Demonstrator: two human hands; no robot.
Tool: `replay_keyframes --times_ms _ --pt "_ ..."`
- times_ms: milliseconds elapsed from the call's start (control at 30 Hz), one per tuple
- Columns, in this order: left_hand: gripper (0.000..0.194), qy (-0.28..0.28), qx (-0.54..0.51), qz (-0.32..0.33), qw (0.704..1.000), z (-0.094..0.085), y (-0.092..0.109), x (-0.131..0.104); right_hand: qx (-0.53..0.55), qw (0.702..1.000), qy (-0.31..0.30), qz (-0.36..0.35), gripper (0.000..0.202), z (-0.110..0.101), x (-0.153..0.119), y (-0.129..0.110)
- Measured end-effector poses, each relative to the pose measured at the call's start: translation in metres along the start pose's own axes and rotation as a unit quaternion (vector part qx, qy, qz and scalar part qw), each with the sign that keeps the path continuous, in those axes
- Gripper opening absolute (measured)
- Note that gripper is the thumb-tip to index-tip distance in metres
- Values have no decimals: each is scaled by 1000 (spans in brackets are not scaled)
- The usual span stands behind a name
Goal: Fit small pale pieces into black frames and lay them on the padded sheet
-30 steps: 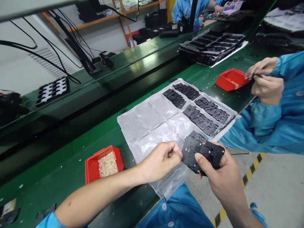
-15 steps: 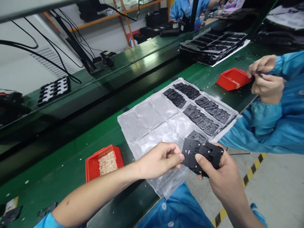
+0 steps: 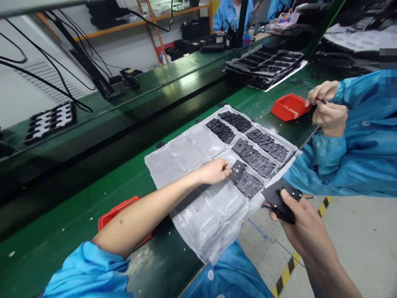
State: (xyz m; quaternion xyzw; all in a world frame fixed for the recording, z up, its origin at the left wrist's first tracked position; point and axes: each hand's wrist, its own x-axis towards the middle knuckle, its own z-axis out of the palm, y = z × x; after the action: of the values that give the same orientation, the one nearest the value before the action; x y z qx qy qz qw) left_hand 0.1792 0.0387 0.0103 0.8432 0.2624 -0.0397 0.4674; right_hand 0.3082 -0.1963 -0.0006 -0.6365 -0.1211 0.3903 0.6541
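My left hand reaches over the grey sheeted tray and pinches the left edge of a flat black plastic plate. That plate lies in a tray section, against a few overlapping black plates. Off the tray's right edge, my right hand grips a small stack of similar black plates, thumb on top. Farther back, rows of overlapping black plates fill several tray sections.
A red bin is partly covered by my left forearm. Beside a co-worker's hands stands another red bin. Stacked filled trays sit farther back on the green bench. A white-and-black tray lies on the ledge.
My left hand has drawn a plate from the stack and carried it onto the tray. My right hand has shifted slightly right and down with the remaining stack. The view has turned a little.
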Motion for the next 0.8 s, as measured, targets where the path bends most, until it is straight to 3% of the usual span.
replay_keyframes --times_ms 200,467,567,700,800 --pt "33 -45 91 -46 994 13 10 30 50 998 8 22 22 -2 -2 3" --pt "35 -12 123 -59 991 17 21 36 29 999 -38 7 38 8 2 -2" --pt "35 -9 82 -20 996 14 28 26 35 999 -24 -7 45 15 10 4" --pt "32 -68 -92 43 993 9 30 16 45 999 -24 -18 54 29 25 13" --pt "33 -51 -151 22 987 2 21 18 50 998 -13 -24 60 33 35 18"
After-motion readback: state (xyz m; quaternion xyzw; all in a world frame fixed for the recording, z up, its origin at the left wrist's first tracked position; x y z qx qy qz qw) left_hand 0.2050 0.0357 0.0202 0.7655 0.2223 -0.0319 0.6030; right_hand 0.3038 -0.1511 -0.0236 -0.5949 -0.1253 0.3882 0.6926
